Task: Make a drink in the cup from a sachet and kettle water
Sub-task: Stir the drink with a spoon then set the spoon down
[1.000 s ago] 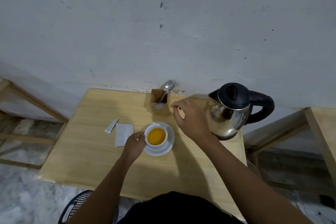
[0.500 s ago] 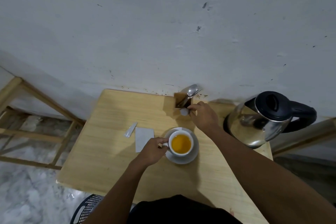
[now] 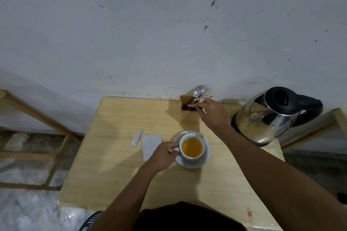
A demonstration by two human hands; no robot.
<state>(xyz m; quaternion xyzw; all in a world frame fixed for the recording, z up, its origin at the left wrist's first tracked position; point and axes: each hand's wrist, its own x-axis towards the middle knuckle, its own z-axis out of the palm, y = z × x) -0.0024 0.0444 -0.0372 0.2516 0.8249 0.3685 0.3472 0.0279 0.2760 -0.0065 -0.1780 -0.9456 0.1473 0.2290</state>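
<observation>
My left hand [image 3: 162, 156] tight on the cup [image 3: 188, 158] handle; beyond it my right hand [image 3: 213, 115], pinch-tight on a utensil [image 3: 191, 105] in the holder [image 3: 188, 116].

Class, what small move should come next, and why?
Probably lift the utensil out of the wooden holder and carry it to the cup to stir. The right hand pinches it there, the left hand grips the cup's handle, and the cup already holds orange liquid.

white cup [image 3: 189, 158] of orange drink [image 3: 192, 147], sachet [image 3: 151, 146] beside it, steel kettle [image 3: 270, 116] upright
</observation>
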